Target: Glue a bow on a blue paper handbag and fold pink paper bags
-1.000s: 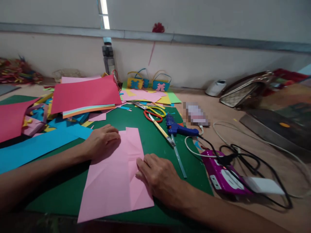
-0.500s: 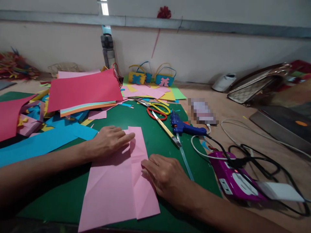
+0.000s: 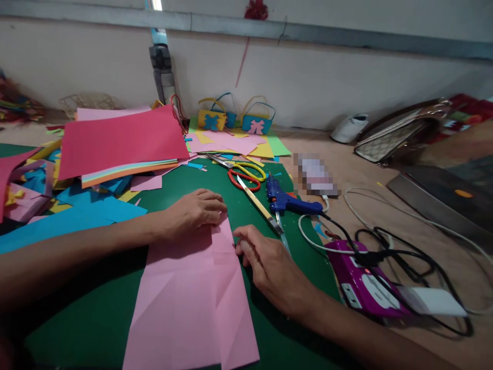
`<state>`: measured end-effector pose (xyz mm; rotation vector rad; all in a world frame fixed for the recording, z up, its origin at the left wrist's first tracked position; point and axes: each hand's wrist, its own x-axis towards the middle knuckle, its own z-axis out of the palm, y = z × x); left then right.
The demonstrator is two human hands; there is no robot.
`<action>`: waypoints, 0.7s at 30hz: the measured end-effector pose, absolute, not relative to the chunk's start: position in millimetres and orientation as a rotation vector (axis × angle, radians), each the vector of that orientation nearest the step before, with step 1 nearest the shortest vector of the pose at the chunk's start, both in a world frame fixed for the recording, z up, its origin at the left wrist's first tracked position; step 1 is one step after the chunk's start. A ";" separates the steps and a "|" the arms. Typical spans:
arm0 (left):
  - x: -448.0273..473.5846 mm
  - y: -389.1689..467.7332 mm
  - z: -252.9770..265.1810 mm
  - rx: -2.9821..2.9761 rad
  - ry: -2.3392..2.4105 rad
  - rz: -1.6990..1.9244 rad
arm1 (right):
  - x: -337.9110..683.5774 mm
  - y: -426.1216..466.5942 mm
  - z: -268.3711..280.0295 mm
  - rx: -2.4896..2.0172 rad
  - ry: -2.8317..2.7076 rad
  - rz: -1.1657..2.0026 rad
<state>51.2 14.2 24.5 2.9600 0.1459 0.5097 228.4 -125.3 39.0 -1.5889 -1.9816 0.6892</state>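
A creased sheet of pink paper (image 3: 181, 308) lies on the green mat, with a narrow folded strip along its right side. My left hand (image 3: 198, 211) rests across the far end of the sheet, its fingers bent together over the strip's top corner. At the sheet's right edge is my right hand (image 3: 271, 270), fingers loosely bent and a little apart, holding nothing that I can see. Its fingertips are at the paper's edge; whether they touch it I cannot tell.
Beyond my hands lie scissors (image 3: 246, 177), a cutter knife (image 3: 260, 204) and a blue glue gun (image 3: 290, 200). A purple power strip (image 3: 365, 282) with tangled cords is at right. Coloured paper (image 3: 123, 141) is piled at left; small paper bags (image 3: 257, 123) stand by the wall.
My left hand has moved right to the strip's far corner, its fingers now more bent. My right hand has shifted slightly up, off the strip to its edge. The view has shifted slightly.
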 end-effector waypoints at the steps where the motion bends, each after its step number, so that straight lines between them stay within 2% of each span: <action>1: 53.1 14.4 25.6 2.928 0.120 0.453 | 228.5 -124.8 39.7 -1.597 -1.978 0.686; 9: 52.4 13.7 24.6 2.744 0.122 0.447 | 228.8 -120.5 32.3 -1.674 -2.142 0.478; 21: 54.2 14.5 13.4 2.659 0.247 0.525 | 222.2 -107.4 40.9 -1.853 -2.144 0.529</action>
